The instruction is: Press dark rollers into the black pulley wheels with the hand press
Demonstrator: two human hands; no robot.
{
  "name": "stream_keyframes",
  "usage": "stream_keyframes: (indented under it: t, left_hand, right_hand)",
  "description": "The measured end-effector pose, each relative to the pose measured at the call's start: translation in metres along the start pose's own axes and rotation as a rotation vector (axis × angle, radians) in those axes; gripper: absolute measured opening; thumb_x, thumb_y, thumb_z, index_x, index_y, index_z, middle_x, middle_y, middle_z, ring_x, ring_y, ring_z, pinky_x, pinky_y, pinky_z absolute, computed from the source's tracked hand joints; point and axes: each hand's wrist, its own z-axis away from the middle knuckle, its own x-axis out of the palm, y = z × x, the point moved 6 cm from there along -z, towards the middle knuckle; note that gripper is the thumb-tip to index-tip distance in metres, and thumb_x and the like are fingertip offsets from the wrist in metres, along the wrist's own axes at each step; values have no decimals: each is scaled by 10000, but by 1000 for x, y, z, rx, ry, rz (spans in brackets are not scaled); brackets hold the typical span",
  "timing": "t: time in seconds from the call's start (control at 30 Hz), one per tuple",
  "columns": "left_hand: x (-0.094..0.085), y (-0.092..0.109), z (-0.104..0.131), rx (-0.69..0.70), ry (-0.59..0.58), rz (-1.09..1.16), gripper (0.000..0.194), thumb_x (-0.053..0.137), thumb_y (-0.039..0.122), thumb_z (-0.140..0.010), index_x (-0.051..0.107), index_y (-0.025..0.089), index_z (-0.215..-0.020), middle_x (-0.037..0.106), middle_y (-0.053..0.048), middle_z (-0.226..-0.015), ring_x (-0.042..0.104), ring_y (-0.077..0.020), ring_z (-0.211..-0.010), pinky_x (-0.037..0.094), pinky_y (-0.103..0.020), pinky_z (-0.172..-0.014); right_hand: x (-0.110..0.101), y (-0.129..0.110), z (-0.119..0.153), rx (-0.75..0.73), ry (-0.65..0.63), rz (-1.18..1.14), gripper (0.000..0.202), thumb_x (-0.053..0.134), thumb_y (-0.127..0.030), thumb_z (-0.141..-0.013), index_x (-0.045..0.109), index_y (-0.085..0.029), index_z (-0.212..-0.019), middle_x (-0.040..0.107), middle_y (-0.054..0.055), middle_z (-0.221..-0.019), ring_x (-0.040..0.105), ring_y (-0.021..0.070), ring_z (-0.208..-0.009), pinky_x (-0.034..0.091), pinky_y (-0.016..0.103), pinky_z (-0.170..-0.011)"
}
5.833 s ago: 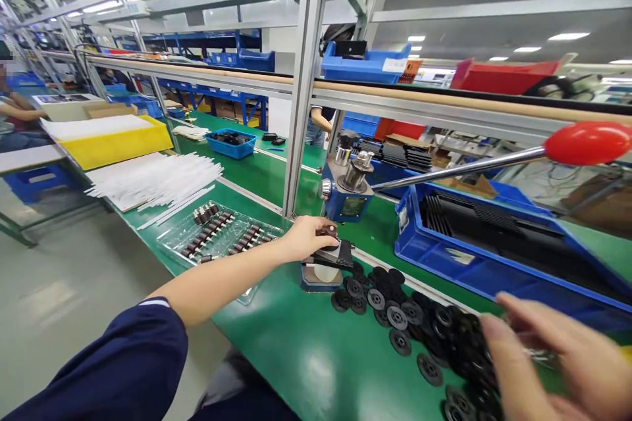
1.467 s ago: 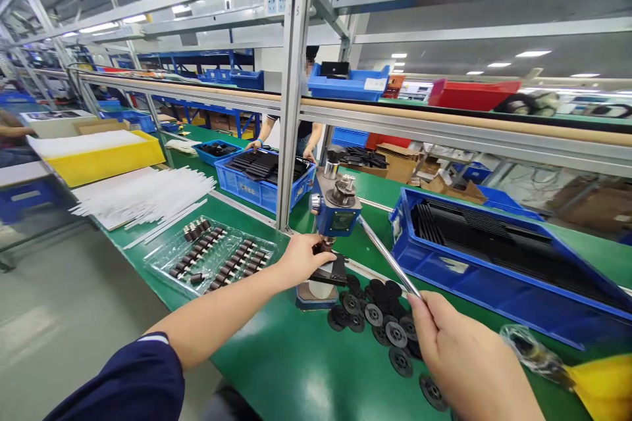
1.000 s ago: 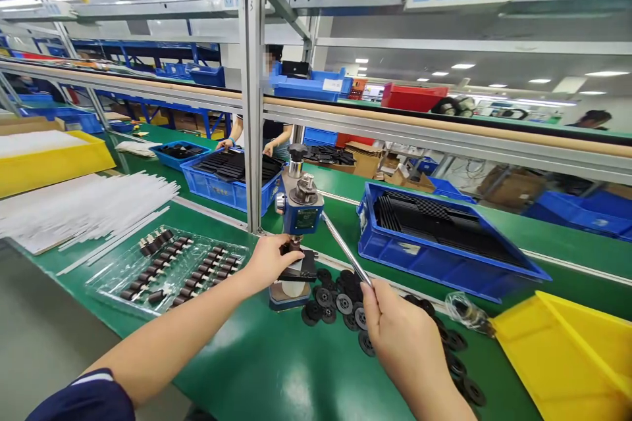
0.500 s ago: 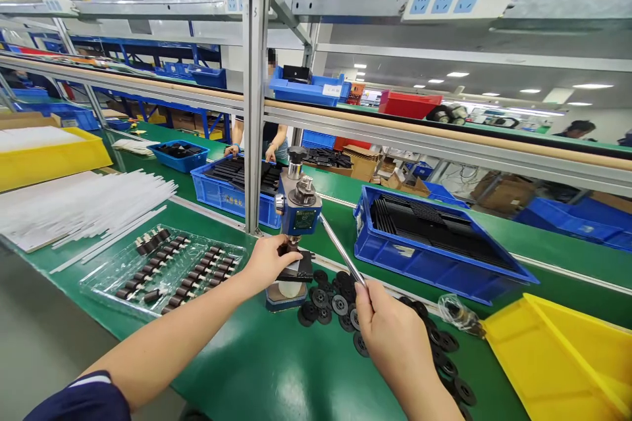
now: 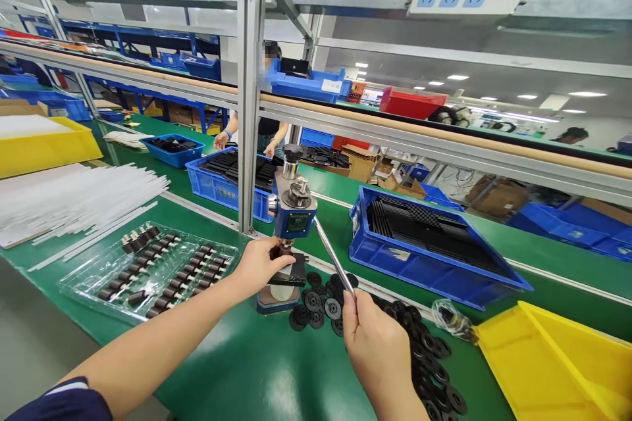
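A blue bench-top arbor press (image 5: 295, 218) stands on the green table in front of me. My right hand (image 5: 379, 341) is wrapped round the end of its metal lever (image 5: 332, 251), which slopes down to the right. Under the ram, my left hand (image 5: 257, 266) pinches a small dark part, mostly hidden by the fingers. Below those fingertips a black plate (image 5: 296, 275) lies on the press base. Loose black discs (image 5: 332, 308) are heaped right of the base. Left of the press, a clear plastic tray (image 5: 79, 284) holds rows of brown cylinders with pale shafts (image 5: 186, 276).
Blue crates of black strips stand behind the press (image 5: 217, 192) and to its right (image 5: 424, 279). A yellow bin (image 5: 533, 362) is at right. White strips (image 5: 99, 200) lie at left. A metal post (image 5: 251, 99) rises behind the press. Across the table, a co-worker's hands (image 5: 222, 139) are near a crate.
My view has shifted slightly, so the press and trays sit further left. Both my hands keep their holds. The co-worker's hand at left has lifted off the crate.
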Motion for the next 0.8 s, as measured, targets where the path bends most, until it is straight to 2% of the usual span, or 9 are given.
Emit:
stream_keyframes:
  t: [0.23, 0.5, 0.63, 0.8]
  left_hand:
    - [0, 0, 0, -14, 19, 21, 258, 699, 407, -746, 708, 170, -845, 718, -29, -790, 599, -178, -701, 418, -270, -636]
    - [4, -5, 0, -60, -3, 74, 232, 715, 391, -747, 692, 181, -842, 708, -17, -797, 584, -166, -700, 421, -256, -628]
    - [5, -4, 1, -72, -13, 110, 215, 701, 377, -764, 687, 188, -865, 707, -20, -837, 588, -169, -734, 431, -256, -647]
    - [4, -1, 1, -68, -12, 84, 236, 708, 365, -752, 692, 178, -896, 711, -33, -856, 598, -184, -759, 438, -267, -662]
  right_hand:
    - [-7, 2, -6, 12, -152, -66, 362, 328, -374, -1019, 566, -173, -834, 544, -17, -559, 488, 123, -434, 222, 268, -475]
    - [3, 3, 3, 22, -70, -30, 338, 377, -375, -1010, 590, -178, -837, 522, -22, -554, 453, 118, -450, 243, 265, -493]
    - [1, 2, 4, 37, -32, 21, 340, 384, -374, -1008, 601, -176, -835, 517, -20, -549, 442, 119, -451, 239, 267, -496]
    - [-8, -1, -5, -2, -77, -51, 366, 343, -369, -1019, 574, -173, -814, 497, -32, -530, 444, 111, -422, 246, 265, -468]
